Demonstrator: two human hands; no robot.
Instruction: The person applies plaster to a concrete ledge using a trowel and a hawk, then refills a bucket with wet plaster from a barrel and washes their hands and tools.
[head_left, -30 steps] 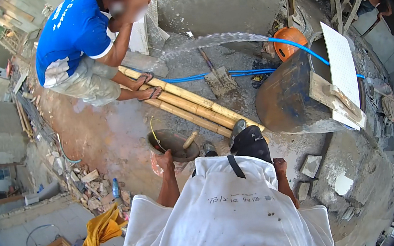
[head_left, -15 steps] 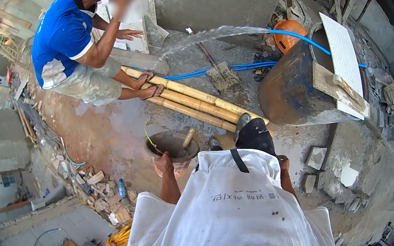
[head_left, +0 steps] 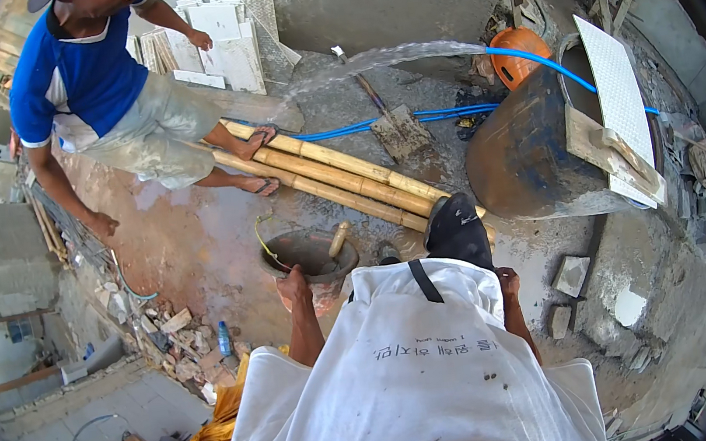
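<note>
My left hand (head_left: 294, 284) is closed on the near rim of a dark, mud-stained bucket (head_left: 326, 290). A thin yellow-green cord (head_left: 260, 232) loops up from the bucket's left side. Out of its mouth leans a short wooden handle (head_left: 339, 238); whatever it belongs to is hidden inside. By my right hip, my right hand (head_left: 508, 279) hangs with curled fingers and no visible object. My dark boot (head_left: 457, 224) is at the near end of several bamboo poles (head_left: 340, 182) on the wet ground.
A person in blue (head_left: 103, 84) stands on the poles, ahead left. Water spurts from a blue hose (head_left: 541, 61) over a large drum (head_left: 513, 161). A shovel (head_left: 399, 131) lies beyond the poles. Rubble (head_left: 177, 330) lines the left; another person's hands hold orange cloth (head_left: 220, 426).
The person in blue has turned toward me and lowered their arms, one reaching out left. My boot has shifted slightly. The orange cloth has spread upward. My left hand stays on the bucket.
</note>
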